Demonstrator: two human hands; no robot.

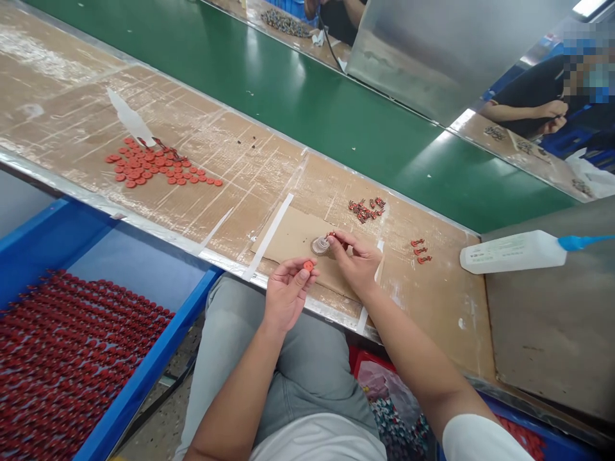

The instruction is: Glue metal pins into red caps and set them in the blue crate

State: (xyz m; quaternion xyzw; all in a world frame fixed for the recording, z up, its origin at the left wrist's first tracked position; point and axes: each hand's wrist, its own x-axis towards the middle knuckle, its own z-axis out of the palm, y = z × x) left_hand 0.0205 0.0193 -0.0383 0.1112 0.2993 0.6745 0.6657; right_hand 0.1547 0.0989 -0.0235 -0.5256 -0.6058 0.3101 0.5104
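Note:
My left hand (288, 291) pinches a small red disc (308, 265) between thumb and fingertips, above the table's front edge. Just to the right, my right hand (355, 259) has thumb and finger closed on a small dark-and-red figurine (330, 235), held at a small round clear dish (319, 244). Whether the figurine touches the dish I cannot tell. The dish stands on a piece of cardboard (293, 234). Beyond my right hand lies a small pile of similar figurines (365, 209). Several more figurines on red bases (419, 251) lie in a short column to the right.
Many loose red discs (139, 166) lie on the left of the table beside a white strip (129, 118). A blue crate (96, 221) holds rows of red pieces. A white bottle (516, 252) with blue tip lies at right. Behind runs a green belt (269, 83); co-workers sit across it.

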